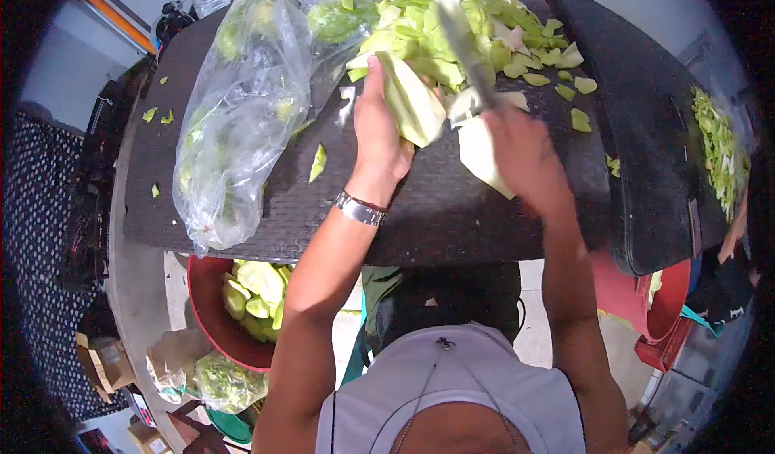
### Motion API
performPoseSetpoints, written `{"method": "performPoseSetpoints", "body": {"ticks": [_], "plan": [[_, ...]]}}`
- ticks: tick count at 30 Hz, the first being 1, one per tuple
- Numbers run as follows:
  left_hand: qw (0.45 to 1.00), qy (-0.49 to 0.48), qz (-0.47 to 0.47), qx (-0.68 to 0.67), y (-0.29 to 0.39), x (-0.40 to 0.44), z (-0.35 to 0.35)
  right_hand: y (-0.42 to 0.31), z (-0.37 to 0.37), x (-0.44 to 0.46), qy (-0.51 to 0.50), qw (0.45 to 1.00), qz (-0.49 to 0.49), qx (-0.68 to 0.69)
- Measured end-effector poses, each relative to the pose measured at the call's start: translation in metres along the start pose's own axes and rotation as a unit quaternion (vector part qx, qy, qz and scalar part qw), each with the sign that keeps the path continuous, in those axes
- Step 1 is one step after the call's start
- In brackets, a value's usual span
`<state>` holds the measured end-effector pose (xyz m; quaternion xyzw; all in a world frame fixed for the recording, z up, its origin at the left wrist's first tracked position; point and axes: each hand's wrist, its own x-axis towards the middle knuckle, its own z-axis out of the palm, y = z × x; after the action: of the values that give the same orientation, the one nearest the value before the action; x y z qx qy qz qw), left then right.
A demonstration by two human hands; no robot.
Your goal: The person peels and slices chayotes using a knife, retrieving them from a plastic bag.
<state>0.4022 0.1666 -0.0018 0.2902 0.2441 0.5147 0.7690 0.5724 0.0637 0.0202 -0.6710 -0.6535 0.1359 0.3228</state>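
My left hand [378, 123] is wrapped round a pale green, peeled vegetable piece [412, 103], with the thumb on its upper side. Just right of it, my right hand [517, 151] is closed round the handle of a knife, blurred by motion. The knife [460, 38] points up and away over a heap of green slices and peelings [500, 30]. Beneath the right hand lies a white, pale-cut piece [480, 155] on the dark table [420, 220]. Which edge of the blade faces the vegetable is too blurred to tell.
Clear plastic bags [242, 115] with green vegetables lie on the table's left. Below its front edge, a red tub [211, 309] holds pale green pieces. At right are a second dark board [638, 131] with shreds, another red tub [666, 301] and part of another person's arm [735, 232].
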Motion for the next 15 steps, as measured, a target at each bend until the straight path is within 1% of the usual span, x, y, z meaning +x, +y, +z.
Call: {"method": "performPoseSetpoints", "body": {"ticks": [1,2,3,5,6,7,8,9,10,11,14,15], "plan": [[1.0,0.002,-0.007,-0.006,0.0,0.001,0.0,-0.005,-0.011,0.006,-0.006,0.998,0.065,0.02],[1.0,0.007,0.008,-0.009,0.001,0.004,0.004,-0.008,-0.021,0.012,-0.009,0.991,0.128,0.037],[1.0,0.013,0.023,-0.013,0.001,0.004,0.009,-0.013,-0.022,0.01,-0.024,0.993,0.106,0.043],[0.998,0.035,0.045,-0.021,-0.002,-0.001,0.015,-0.017,-0.012,0.001,-0.094,0.992,0.053,0.063],[0.998,0.042,0.038,-0.023,-0.003,0.0,0.015,-0.017,-0.008,0.0,-0.127,0.989,0.023,0.075],[0.998,0.049,0.032,-0.024,-0.004,0.0,0.015,-0.017,-0.01,0.001,-0.093,0.993,-0.067,0.02],[0.998,0.059,0.026,-0.025,-0.004,-0.001,0.013,-0.009,-0.006,0.006,-0.066,0.997,-0.024,0.01],[1.0,0.003,0.016,0.019,-0.006,0.0,-0.001,0.005,0.0,0.018,-0.039,0.999,0.016,-0.001],[1.0,0.016,0.014,0.014,-0.004,0.0,-0.001,0.009,0.002,0.026,-0.009,0.998,0.057,-0.012],[1.0,0.025,0.011,0.008,-0.004,-0.001,0.001,0.01,-0.005,0.029,-0.005,0.998,0.059,-0.001],[1.0,0.027,0.009,0.009,-0.006,0.0,0.005,-0.003,-0.01,0.028,-0.073,0.993,0.034,0.086],[1.0,0.021,0.01,0.001,-0.005,0.0,0.007,-0.011,-0.006,0.028,-0.025,0.998,-0.006,0.053]]}}
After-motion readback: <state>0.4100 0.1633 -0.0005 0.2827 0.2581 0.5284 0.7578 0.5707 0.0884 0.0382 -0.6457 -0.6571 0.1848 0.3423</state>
